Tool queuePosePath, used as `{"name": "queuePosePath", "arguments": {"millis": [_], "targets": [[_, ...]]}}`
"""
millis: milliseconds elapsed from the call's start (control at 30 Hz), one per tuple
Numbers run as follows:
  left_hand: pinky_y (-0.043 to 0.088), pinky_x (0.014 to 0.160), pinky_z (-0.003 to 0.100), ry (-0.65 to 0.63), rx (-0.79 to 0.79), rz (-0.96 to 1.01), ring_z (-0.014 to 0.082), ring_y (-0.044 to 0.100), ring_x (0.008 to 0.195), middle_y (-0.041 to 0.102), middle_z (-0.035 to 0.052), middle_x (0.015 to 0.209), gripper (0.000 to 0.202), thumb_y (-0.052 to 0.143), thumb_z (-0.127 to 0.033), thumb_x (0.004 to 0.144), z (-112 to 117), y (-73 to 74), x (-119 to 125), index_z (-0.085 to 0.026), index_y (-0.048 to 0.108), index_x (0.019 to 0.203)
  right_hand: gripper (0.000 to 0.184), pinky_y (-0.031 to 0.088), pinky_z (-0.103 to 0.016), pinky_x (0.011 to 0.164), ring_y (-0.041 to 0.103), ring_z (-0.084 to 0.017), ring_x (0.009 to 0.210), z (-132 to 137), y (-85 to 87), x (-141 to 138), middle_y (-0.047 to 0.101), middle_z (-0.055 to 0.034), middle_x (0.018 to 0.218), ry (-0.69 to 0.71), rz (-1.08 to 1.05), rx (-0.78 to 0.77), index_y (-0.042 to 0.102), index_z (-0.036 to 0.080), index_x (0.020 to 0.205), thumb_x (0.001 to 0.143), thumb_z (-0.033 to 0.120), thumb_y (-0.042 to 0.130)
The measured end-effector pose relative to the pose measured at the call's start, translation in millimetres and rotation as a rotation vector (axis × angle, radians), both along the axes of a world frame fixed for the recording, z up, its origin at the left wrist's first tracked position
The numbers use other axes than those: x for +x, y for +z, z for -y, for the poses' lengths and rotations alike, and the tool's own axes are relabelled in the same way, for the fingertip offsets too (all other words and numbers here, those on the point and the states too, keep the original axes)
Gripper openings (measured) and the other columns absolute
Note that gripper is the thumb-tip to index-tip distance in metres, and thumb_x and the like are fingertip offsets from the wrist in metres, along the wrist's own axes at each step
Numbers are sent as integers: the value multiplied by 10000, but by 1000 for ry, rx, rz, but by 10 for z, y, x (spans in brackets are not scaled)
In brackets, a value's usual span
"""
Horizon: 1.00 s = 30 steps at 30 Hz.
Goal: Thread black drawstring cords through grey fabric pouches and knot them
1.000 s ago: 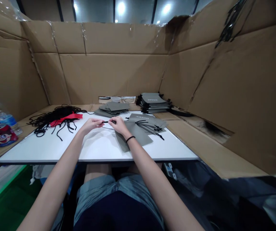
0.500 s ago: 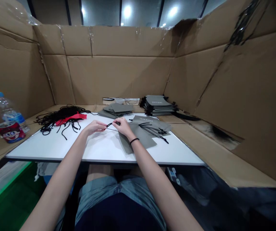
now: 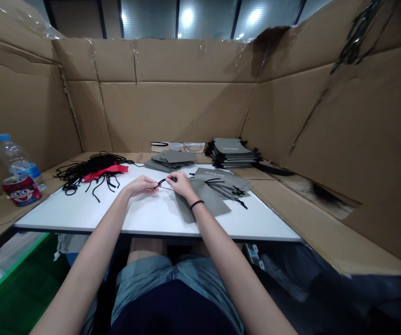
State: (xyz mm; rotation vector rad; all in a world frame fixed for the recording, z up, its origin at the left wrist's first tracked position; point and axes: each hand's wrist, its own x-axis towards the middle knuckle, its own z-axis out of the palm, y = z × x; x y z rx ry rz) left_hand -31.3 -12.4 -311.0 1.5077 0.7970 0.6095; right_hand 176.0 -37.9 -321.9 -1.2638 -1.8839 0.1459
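Observation:
My left hand (image 3: 140, 185) and my right hand (image 3: 181, 183) meet over the white table (image 3: 81, 211), both pinched on a thin black cord (image 3: 163, 181) that is bent into a small loop between them. A black band circles my right wrist. Just right of my right hand lies a flat grey bag (image 3: 207, 195) with black cords (image 3: 226, 188) resting on it. A tangle of loose black cords (image 3: 81, 170) with a red piece (image 3: 107, 170) lies at the far left of the table.
A stack of grey bags (image 3: 231, 152) stands at the back right and a looser grey pile (image 3: 170, 159) at the back middle. A water bottle (image 3: 18, 165) and a red can (image 3: 22, 190) stand at the left. Cardboard walls (image 3: 172, 102) enclose the table.
The cord between my hands went from nearly straight to bent into a small loop. The view shifted slightly; my hands stayed together in the same spot.

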Motion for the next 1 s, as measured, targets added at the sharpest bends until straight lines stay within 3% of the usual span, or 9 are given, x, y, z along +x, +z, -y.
{"name": "queuePosePath", "arguments": {"millis": [333,633,767,1000], "targets": [[487,621,190,-58,-50,61,73,574,590,682,64,686,302,831,-329,626,12,32,1,-74,726,750,175,375,-317,802,531,-209,846,-4,-1,8,687,-64,796,-18,-20,-34,707,175,764,809,263,563],[507,782,232,-99,-11,240,128,660,774,729,104,862,347,826,-257,638,39,10,58,-94,736,931,222,367,-284,771,537,-185,796,-29,-37,-12,680,-43,762,61,-45,-34,698,182,759,827,316,534],[503,814,254,-33,42,278,133,663,789,732,102,873,404,818,-276,646,71,-5,150,-90,723,991,287,361,-263,742,520,-168,750,-11,-30,-51,657,-36,706,118,-45,-25,676,177,690,849,316,482],[512,591,255,139,317,173,125,608,543,724,72,712,600,819,-389,606,58,-80,271,-63,681,1091,306,351,-238,669,502,-143,670,50,34,-72,604,-9,608,181,-34,-65,623,169,589,822,272,452]]}}
